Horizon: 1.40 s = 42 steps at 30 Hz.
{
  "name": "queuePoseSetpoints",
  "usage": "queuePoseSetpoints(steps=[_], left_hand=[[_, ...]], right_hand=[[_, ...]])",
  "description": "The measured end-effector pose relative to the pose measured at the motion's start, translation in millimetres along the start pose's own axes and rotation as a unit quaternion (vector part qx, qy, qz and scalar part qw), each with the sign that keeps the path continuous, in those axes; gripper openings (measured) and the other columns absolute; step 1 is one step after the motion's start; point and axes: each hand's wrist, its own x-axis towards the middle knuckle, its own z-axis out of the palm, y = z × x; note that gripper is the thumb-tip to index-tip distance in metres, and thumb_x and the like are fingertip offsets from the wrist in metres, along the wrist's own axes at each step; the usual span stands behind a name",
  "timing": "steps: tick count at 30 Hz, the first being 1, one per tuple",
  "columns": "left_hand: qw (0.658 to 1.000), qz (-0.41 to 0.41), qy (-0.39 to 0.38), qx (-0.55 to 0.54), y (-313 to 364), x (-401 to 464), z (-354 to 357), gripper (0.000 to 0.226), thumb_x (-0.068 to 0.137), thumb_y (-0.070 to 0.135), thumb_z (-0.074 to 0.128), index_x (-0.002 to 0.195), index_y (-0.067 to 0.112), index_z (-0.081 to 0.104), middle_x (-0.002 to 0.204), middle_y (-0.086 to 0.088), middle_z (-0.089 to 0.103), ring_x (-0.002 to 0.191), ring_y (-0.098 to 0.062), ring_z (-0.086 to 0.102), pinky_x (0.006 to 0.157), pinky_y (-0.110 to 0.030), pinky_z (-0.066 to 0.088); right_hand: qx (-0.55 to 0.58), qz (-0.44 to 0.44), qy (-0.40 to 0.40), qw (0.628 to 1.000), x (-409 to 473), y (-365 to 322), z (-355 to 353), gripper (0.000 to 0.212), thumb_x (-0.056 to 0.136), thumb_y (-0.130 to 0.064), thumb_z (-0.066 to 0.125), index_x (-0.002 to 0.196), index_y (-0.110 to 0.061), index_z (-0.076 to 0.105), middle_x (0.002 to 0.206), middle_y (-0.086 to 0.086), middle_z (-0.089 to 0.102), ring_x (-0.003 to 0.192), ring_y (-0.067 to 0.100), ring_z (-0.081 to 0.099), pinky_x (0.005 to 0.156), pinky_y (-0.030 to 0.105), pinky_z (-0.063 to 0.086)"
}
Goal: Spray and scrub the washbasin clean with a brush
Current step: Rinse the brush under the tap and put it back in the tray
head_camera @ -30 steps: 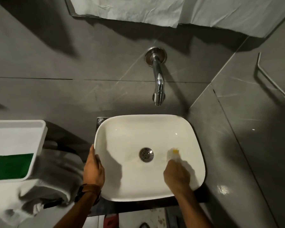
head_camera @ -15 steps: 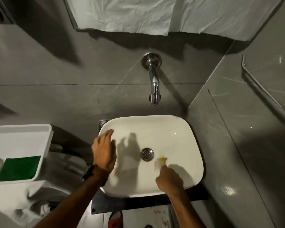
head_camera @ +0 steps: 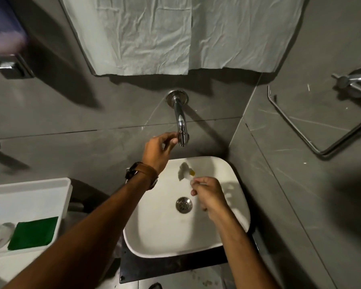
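The white square washbasin [head_camera: 161,236] sits on a dark plate, with its metal drain [head_camera: 183,204] near the middle. My right hand [head_camera: 209,197] is over the basin, closed around a small brush [head_camera: 186,172] with a white head and a yellow spot, held above the basin's far side. My left hand [head_camera: 157,151] is raised above the basin's back edge, fingertips pinching the tip of the chrome wall tap [head_camera: 181,130]. No water shows at the spout. A brown-strapped watch is on my left wrist.
A white tray [head_camera: 56,184] at the left holds a green scrub pad [head_camera: 33,233] and a pale round object. Crumpled white paper [head_camera: 175,34] covers the mirror above. A metal towel ring [head_camera: 321,126] hangs on the right wall. A dispenser is fixed at the upper left.
My left hand left the basin's rim and rose to the tap's tip. My right hand lifted the brush from beside the drain toward the basin's far side. The camera tilted upward.
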Motion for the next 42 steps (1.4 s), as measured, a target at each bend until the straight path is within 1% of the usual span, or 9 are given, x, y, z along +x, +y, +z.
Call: queuePoseSetpoints(steps=[7, 11, 14, 23, 29, 32, 34, 37, 42], left_hand=[[0.997, -0.074, 0.012, -0.031, 12.0, 5.0, 13.5, 0.025, 0.092, 0.004, 0.06, 0.112, 0.011, 0.073, 0.111, -0.003, 0.074, 0.106, -0.015, 0.067, 0.1, -0.04, 0.052], [0.986, -0.108, 0.003, -0.127, 13.2, 1.0, 16.8, 0.028, 0.094, 0.005, 0.053, 0.113, 0.009, 0.072, 0.113, -0.003, 0.073, 0.111, -0.014, 0.065, 0.104, -0.032, 0.048], [0.99, -0.082, -0.013, -0.116, 7.0, -3.1, 12.6, 0.029, 0.096, 0.009, 0.054, 0.123, 0.005, 0.067, 0.12, -0.005, 0.07, 0.117, -0.016, 0.062, 0.103, -0.026, 0.048], [0.986, -0.115, -0.081, -0.084, 7.6, 11.6, 8.8, 0.025, 0.101, 0.015, 0.047, 0.111, 0.006, 0.068, 0.115, -0.011, 0.071, 0.112, -0.024, 0.063, 0.108, -0.046, 0.043], [0.99, -0.127, 0.004, -0.063, 26.2, 15.8, 0.0, 0.01, 0.088, 0.016, 0.069, 0.097, 0.014, 0.073, 0.09, 0.006, 0.074, 0.086, -0.006, 0.068, 0.095, -0.035, 0.056], [0.995, -0.096, 0.009, 0.026, 34.7, 10.1, 0.2, 0.034, 0.078, 0.046, 0.075, 0.1, 0.02, 0.076, 0.09, 0.013, 0.074, 0.084, 0.0, 0.068, 0.079, -0.022, 0.058], [0.993, -0.083, 0.008, 0.086, 41.6, 8.6, 0.1, 0.045, 0.069, 0.062, 0.076, 0.096, 0.026, 0.077, 0.08, 0.02, 0.068, 0.078, 0.007, 0.064, 0.066, -0.011, 0.048], [0.989, -0.083, 0.022, 0.124, 49.1, 11.2, 0.1, 0.038, 0.064, 0.059, 0.081, 0.084, 0.028, 0.077, 0.067, 0.02, 0.067, 0.068, 0.007, 0.062, 0.059, -0.01, 0.043], [0.987, -0.116, 0.006, 0.112, 54.0, 13.7, 2.1, 0.022, 0.07, 0.042, 0.083, 0.083, 0.025, 0.077, 0.064, 0.017, 0.068, 0.059, 0.005, 0.06, 0.052, -0.01, 0.04]], right_hand=[[0.069, -0.003, -0.002, 0.998, 8.2, -28.1, -8.9, 0.007, 0.1, -0.017, 0.063, 0.101, -0.019, 0.069, 0.064, 0.003, 0.063, 0.033, 0.006, 0.031, 0.038, 0.013, 0.021], [0.069, 0.001, 0.005, 0.998, 10.4, -23.7, -16.5, 0.011, 0.1, -0.019, 0.062, 0.107, -0.018, 0.071, 0.065, 0.004, 0.064, 0.033, 0.005, 0.033, 0.037, 0.014, 0.022], [0.069, 0.003, 0.0, 0.998, 11.8, -24.6, -19.8, 0.011, 0.1, -0.019, 0.062, 0.106, -0.02, 0.071, 0.066, 0.003, 0.065, 0.034, 0.005, 0.033, 0.037, 0.013, 0.022], [0.075, 0.025, -0.027, 0.996, 10.9, -20.9, -11.5, 0.006, 0.098, -0.017, 0.064, 0.096, -0.019, 0.069, 0.066, 0.005, 0.065, 0.032, 0.006, 0.03, 0.036, 0.014, 0.021], [0.002, 0.002, 0.0, 1.0, 9.9, -13.3, -8.4, 0.009, 0.095, -0.019, 0.065, 0.091, -0.017, 0.073, 0.068, 0.006, 0.07, 0.029, 0.004, 0.037, 0.035, 0.016, 0.024], [-0.057, -0.031, 0.022, 0.998, 11.5, -19.3, -9.8, 0.018, 0.091, -0.02, 0.066, 0.076, -0.015, 0.073, 0.065, 0.003, 0.073, 0.028, 0.003, 0.039, 0.037, 0.018, 0.028], [-0.09, -0.052, 0.029, 0.994, 12.5, -24.8, -11.7, 0.024, 0.091, -0.023, 0.066, 0.069, -0.017, 0.071, 0.062, 0.0, 0.074, 0.026, 0.001, 0.041, 0.037, 0.017, 0.029], [-0.106, -0.068, 0.031, 0.992, 12.2, -31.6, -15.7, 0.029, 0.089, -0.031, 0.066, 0.063, -0.018, 0.069, 0.062, 0.0, 0.077, 0.025, 0.0, 0.04, 0.04, 0.019, 0.03], [-0.073, -0.041, 0.003, 0.997, 11.4, -38.7, -25.2, 0.021, 0.091, -0.027, 0.065, 0.079, -0.011, 0.073, 0.064, 0.005, 0.076, 0.028, 0.003, 0.035, 0.037, 0.016, 0.024]])
